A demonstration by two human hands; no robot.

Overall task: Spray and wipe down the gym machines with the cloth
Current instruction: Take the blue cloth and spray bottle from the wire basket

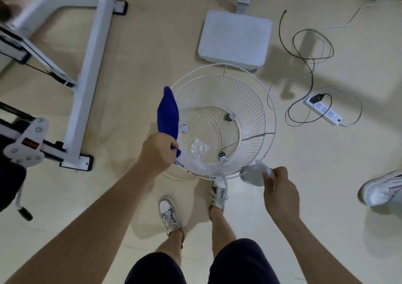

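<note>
My left hand (pixel 157 151) grips a blue cloth (pixel 168 114), which hangs beside the left rim of a white wire basket (pixel 256 101) on castors. My right hand (pixel 280 188) holds a clear spray bottle (pixel 255 171), blurred, just at the basket's near right rim. A white gym machine frame (pixel 87 51) stands on the floor to the left, with black end caps on its feet. Inside the basket lies a crumpled clear plastic wrapper (pixel 198 148).
A white square base plate (pixel 235 38) on a pole stands behind the basket. Black and white cables (pixel 309 51) coil on the floor at right beside a power strip (pixel 324 111). Another person's shoe (pixel 380 189) is at far right. My own feet (pixel 171 214) stand below the basket.
</note>
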